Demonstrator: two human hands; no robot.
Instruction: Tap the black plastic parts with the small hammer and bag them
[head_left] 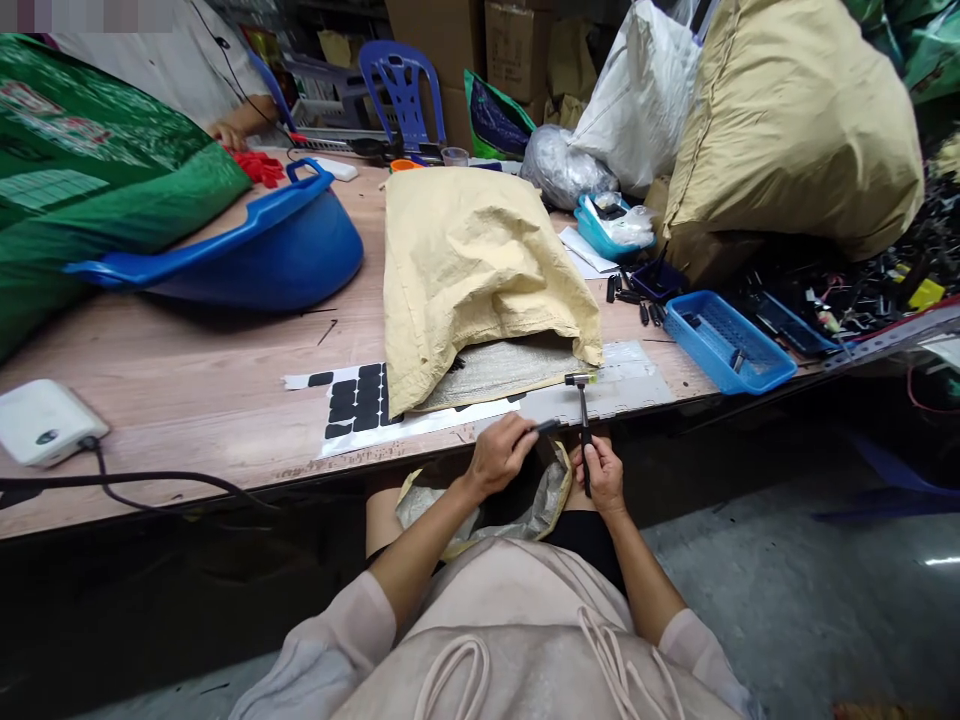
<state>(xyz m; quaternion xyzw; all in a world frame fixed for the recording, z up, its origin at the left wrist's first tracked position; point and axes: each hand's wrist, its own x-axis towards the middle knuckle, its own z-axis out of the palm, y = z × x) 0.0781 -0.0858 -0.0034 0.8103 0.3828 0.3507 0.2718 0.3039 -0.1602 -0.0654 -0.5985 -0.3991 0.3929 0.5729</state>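
Note:
My left hand is closed on a small dark flat piece, whose exact kind I cannot make out, just off the table's front edge. In my right hand is the black handle of a small hammer, its head raised over the edge. Below both hands, an open tan sack rests on my lap, its inside dark. Ahead lies another tan sack, its mouth gaping toward me. Partly under it is a white sheet with black rounded stickers.
A blue basin lies tilted at left, near a green bag and a white box with a cable. At right are a blue basket, small black parts and a large stuffed sack. Another person's hand shows at the back left.

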